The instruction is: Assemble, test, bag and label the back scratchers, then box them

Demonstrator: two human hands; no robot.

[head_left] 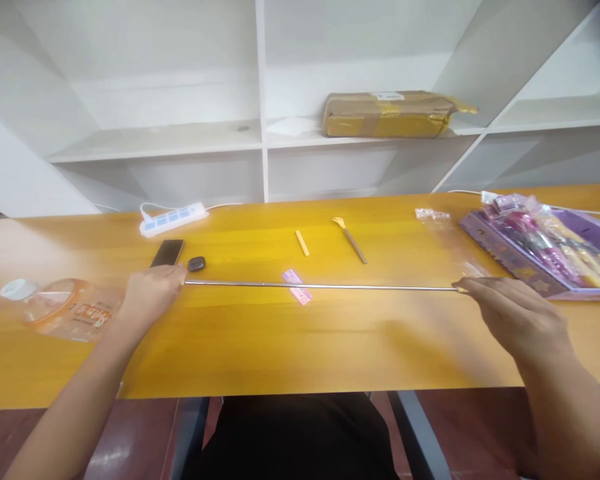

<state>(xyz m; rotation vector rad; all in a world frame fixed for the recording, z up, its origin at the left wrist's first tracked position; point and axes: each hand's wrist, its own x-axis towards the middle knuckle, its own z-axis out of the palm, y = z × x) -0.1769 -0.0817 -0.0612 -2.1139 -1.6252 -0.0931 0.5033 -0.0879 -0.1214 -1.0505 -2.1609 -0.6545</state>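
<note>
A thin silver telescopic rod is stretched out level above the table, running from one hand to the other. My left hand is closed round its left end. The right end is pinched in the fingers of my right hand, where a small yellowish tip shows. Behind the middle of the rod lies a pink printed card, partly crossed by it. Farther back are a short pale yellow stick and a small dark-handled tool with a golden, fan-shaped head.
Near my left hand are a phone, a small black case, a white power strip and a plastic bottle on its side. A purple box of wrapped items stands at right. A taped parcel sits on the shelf.
</note>
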